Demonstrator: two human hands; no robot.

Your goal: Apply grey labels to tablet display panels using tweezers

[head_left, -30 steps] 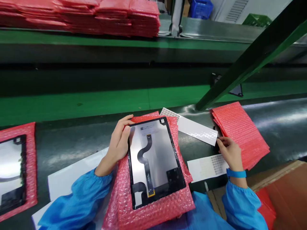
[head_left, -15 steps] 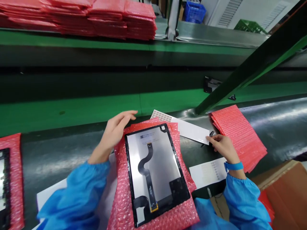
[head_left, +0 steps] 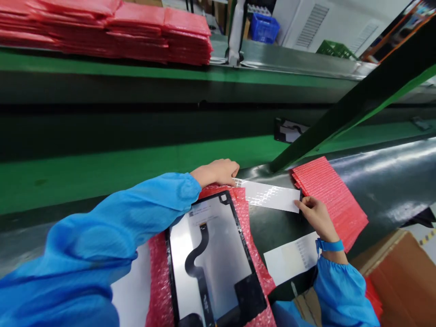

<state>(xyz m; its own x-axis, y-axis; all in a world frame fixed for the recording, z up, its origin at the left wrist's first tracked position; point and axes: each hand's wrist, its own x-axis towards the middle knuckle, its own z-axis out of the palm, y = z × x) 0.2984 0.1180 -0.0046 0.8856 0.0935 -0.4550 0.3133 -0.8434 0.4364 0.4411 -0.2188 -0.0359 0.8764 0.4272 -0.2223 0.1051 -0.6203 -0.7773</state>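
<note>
And there the right hand (head_left: 315, 214) had 1 end of the white label sheet (head_left: 272, 195) pinched, the left hand (head_left: 220, 172) curled at the other, its grip impossible to tell! Below lay the screen panel (head_left: 218, 254), black ribbon up, on red bubble wrap (head_left: 245, 209).

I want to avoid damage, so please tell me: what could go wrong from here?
The left sleeve crosses a corner of the panel and might drag or smudge it. The dark ribbon cable lies uncovered, so the sleeve could catch it. The white sheet, pinched by the right hand, could bend if pulled unevenly.
</note>
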